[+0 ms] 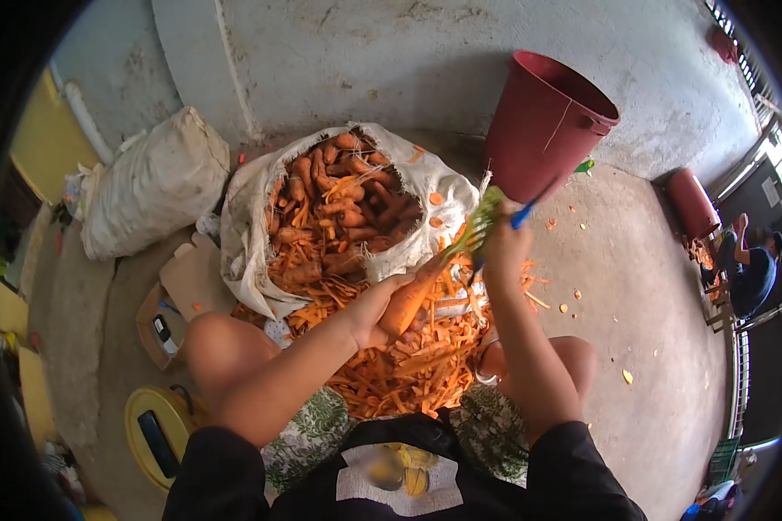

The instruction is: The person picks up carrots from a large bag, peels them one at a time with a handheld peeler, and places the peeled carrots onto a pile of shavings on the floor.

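A large orange carrot [411,300] lies in the grip of my left hand [375,311], its fingers wrapped round the thick end. Its green top [476,227] points up and to the right, toward my right hand [506,245]. That hand is closed on a blue-handled tool [521,215] with a thin dark blade-like end, blurred by motion; I cannot tell its exact kind. The fist overlaps the green leaf stalks in this view. Beneath both hands spreads a heap of carrot peelings [391,373] between my legs.
Ahead stands an open white sack [243,226] full of carrots. A red bin [539,130] is at the back right, a tied sack [161,187] at the left. A cardboard box [195,273] and a yellow lid [143,404] bearing a phone [158,443] lie left. Another person [756,273] sits far right.
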The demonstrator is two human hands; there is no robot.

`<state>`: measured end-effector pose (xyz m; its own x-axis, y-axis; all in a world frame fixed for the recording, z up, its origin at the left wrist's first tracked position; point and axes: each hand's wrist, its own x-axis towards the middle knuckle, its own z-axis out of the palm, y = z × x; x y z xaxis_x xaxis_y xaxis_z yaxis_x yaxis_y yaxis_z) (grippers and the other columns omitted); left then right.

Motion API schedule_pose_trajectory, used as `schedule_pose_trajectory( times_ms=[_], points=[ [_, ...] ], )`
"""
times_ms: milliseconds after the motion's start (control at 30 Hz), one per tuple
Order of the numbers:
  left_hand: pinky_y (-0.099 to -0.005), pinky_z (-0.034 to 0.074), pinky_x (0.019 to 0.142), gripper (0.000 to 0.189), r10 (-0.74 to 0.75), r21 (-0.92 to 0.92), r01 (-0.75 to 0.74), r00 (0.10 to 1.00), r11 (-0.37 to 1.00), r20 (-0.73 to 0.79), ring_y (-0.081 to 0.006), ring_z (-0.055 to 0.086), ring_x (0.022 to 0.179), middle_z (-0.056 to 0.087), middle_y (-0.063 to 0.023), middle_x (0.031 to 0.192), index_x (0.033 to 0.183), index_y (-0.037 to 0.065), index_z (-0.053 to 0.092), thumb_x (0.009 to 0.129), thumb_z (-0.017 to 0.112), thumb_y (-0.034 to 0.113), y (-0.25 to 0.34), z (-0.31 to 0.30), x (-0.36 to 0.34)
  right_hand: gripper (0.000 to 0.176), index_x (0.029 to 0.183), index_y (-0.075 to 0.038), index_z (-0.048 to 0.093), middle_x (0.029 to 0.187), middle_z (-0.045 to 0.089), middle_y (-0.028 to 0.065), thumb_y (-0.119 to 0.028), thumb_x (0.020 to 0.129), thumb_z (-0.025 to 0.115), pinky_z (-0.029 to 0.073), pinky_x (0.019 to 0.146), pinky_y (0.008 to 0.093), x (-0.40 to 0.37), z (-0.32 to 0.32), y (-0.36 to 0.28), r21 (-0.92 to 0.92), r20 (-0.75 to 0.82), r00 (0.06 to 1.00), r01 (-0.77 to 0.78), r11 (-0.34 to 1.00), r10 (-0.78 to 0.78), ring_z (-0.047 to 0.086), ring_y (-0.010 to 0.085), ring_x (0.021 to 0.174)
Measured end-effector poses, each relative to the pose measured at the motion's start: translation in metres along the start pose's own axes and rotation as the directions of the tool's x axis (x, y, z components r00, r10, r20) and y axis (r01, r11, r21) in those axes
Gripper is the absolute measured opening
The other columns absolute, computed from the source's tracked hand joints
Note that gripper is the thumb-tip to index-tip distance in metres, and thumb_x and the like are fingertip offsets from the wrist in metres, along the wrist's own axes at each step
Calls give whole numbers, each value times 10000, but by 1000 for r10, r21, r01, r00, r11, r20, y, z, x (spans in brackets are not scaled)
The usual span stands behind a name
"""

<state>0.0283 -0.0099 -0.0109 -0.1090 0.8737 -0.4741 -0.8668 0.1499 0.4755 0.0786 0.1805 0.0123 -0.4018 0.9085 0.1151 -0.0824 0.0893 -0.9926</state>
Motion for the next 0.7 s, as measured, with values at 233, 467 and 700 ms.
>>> schedule_pose_trajectory(
  times_ms=[233,467,700],
  points=[
    [-319,412,473,318,101,-90,-95,993,991,61,-181,540,639,564,-53,787,960,88,504,904,292,318,-1,0,7,280,707,2,442,518,412,44,-220,874,472,320,439,281,-65,28,-11,-178,250,963,149,973,-102,356,102,473],
    [-320,417,474,318,69,-60,-70,998,996,-8,-186,523,623,544,-71,824,953,60,495,911,293,303,-8,-3,8,247,780,9,502,534,453,89,-221,868,481,355,479,318,-58,27,7,-286,181,967,227,931,-181,405,151,489],
    [-264,413,502,363,0,101,13,991,995,-133,-151,466,631,484,-84,824,1063,18,434,933,281,321,0,40,-28,279,774,5,549,553,512,57,-232,886,452,358,470,305,48,-21,33,-365,-253,949,86,927,-188,451,123,489]
  ],
)
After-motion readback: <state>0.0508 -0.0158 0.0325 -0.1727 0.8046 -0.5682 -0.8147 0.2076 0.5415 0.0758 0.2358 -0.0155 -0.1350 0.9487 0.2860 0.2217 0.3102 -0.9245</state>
